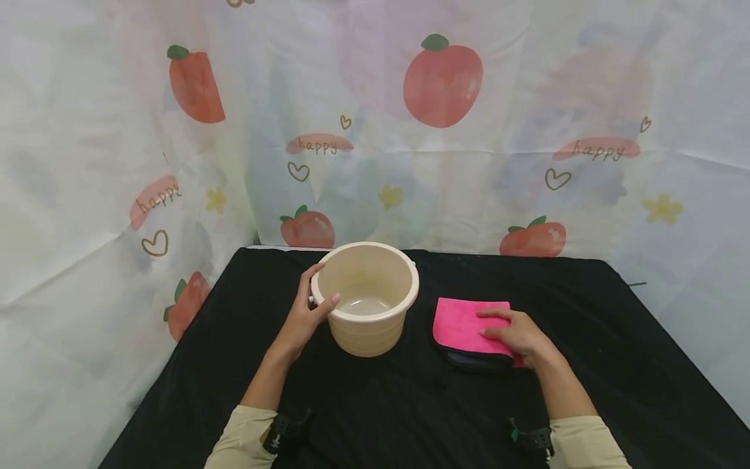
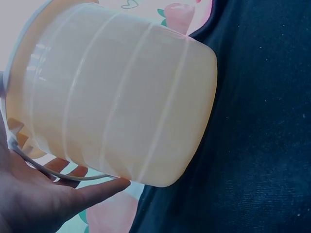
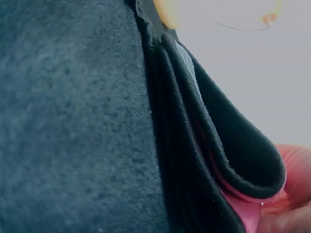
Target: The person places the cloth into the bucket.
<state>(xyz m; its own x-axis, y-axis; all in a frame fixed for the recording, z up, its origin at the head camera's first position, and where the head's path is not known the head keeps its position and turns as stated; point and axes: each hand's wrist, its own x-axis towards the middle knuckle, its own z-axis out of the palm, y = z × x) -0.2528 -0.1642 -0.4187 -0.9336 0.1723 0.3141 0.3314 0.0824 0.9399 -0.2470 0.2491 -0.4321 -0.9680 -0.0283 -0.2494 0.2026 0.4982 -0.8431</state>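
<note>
A cream plastic bucket point(image 1: 368, 335) with ribbed sides stands upright on the black cloth, its mouth facing up. My left hand point(image 1: 301, 319) holds it at the left side, with the thumb at the front of the rim and a finger on the rim farther back. In the left wrist view the fingers lie along the bucket's wall point(image 2: 121, 97), beside its thin handle point(image 2: 92, 177). To the right is a folded towel point(image 1: 465, 322), bright pink on top with black edging and a dark underside. My right hand point(image 1: 518, 335) grips its right edge, fingers spread over the pink face.
A black cloth point(image 1: 381, 417) covers the table. Behind and to the left hangs a pale curtain point(image 1: 375, 189) printed with fruit, hearts and "happy". Both forearms wear beige sleeves point(image 1: 243, 436) and dark wrist straps point(image 1: 287, 430).
</note>
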